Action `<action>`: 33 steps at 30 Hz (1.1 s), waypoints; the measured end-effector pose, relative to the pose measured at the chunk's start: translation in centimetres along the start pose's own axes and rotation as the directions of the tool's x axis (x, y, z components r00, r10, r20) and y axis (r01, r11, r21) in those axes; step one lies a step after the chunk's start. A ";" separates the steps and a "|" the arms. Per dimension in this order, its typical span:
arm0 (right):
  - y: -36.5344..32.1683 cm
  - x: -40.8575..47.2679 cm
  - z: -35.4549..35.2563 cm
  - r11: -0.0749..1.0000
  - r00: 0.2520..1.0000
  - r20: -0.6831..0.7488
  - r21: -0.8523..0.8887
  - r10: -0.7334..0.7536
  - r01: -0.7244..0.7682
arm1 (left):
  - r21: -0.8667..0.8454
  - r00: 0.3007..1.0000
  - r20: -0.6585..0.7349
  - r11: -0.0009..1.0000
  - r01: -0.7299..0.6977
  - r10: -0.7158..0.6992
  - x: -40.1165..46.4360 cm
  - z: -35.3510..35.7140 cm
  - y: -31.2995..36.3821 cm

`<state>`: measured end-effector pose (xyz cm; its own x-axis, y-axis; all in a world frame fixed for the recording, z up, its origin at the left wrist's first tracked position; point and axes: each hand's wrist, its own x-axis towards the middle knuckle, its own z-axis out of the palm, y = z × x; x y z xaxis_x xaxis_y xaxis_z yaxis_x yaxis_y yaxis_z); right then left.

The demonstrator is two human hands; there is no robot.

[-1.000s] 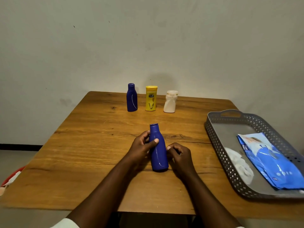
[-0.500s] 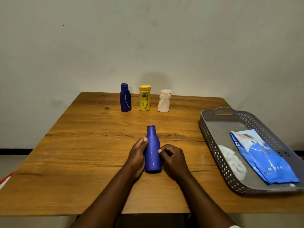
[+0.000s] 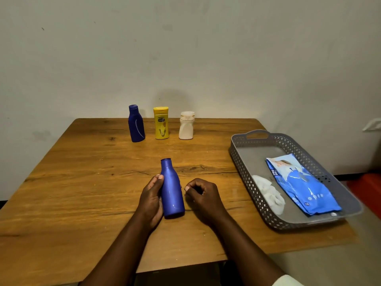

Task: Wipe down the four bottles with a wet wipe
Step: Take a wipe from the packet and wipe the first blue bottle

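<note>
Four bottles, one head view. Nearest: a capless, slender blue plastic bottle (image 3: 172, 193) with a narrow open neck, upright with a slight lean, base on the wooden surface (image 3: 82, 182) near its front edge. The left hand (image 3: 151, 200) grips this bottle from its left side, thumb laid up along the shoulder, fingers curled behind the body. The right hand (image 3: 203, 196) rests on the surface just right of the bottle, apart from it, fingers curled in loosely and holding nothing.

Far row, near the back edge by the pale wall, left to right: a dark blue capped plastic bottle (image 3: 136, 123) with a white curved line on its front; a yellow plastic bottle (image 3: 161, 123) with a yellow cap and a dark label; a squat white plastic bottle (image 3: 186, 125) with a wide cream cap. All three stand upright, near one another without touching.

Right side of the surface: a grey perforated plastic tray (image 3: 243, 170) with a handle slot at its far end. Inside it, a crumpled white wet wipe (image 3: 268, 194) lies against the left wall, and a blue soft pack of wipes (image 3: 302, 185) lies flat beside it, toward the right.
</note>
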<state>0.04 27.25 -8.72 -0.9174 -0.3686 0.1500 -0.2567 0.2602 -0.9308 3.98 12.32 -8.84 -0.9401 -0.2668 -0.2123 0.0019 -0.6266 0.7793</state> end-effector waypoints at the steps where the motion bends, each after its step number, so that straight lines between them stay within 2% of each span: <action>1: -0.2 -0.1 -0.6 1.000 1.000 -0.003 0.005 0.000 0.000 | -0.003 1.000 0.016 1.000 0.010 -0.010 0.0 0.2 0.0; 8: -3.5 0.6 -6.9 0.976 0.973 -0.078 -0.041 -0.215 0.212 | -0.015 0.985 0.142 0.995 0.098 -0.095 -0.3 5.0 -1.3; 14: -6.2 1.2 -14.8 0.949 0.935 -0.198 -0.181 -0.294 0.260 | 0.043 0.942 0.298 0.988 0.151 -0.157 -0.2 10.6 -2.9; 17: -5.5 1.7 -19.2 0.947 0.922 -0.282 -0.257 -0.263 0.191 | 0.089 0.914 0.362 0.983 0.161 -0.183 -0.1 13.3 -3.9; 21: -2.8 1.7 -24.7 0.909 0.922 -0.352 -0.418 -0.162 0.000 | 0.116 0.891 0.400 0.977 0.181 -0.213 -0.1 15.4 -5.5; 24: 0.6 1.3 -28.7 0.730 0.930 -0.369 -0.638 -0.010 -0.245 | 0.131 0.884 0.401 0.970 0.206 -0.242 -0.2 15.5 -6.5; 26: 2.9 0.8 -30.7 0.598 0.928 -0.349 -0.719 0.131 -0.355 | 0.136 0.883 0.390 0.964 0.227 -0.263 -0.1 15.4 -7.1; 29: 4.9 0.1 -31.7 0.497 0.916 -0.296 -0.772 0.270 -0.396 | 0.151 0.881 0.380 0.959 0.241 -0.281 -0.1 15.3 -7.6; 33: 5.5 0.3 -31.3 0.450 0.926 -0.279 -0.814 0.253 -0.368 | 0.190 0.880 0.379 0.955 0.228 -0.285 0.0 15.4 -7.6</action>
<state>-11.20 56.50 -3.32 -0.9996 -0.0269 -0.0038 -0.0256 0.9788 -0.2031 -1.28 28.37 -5.72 -0.9573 0.2214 -0.1857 -0.2770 -0.5198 0.8081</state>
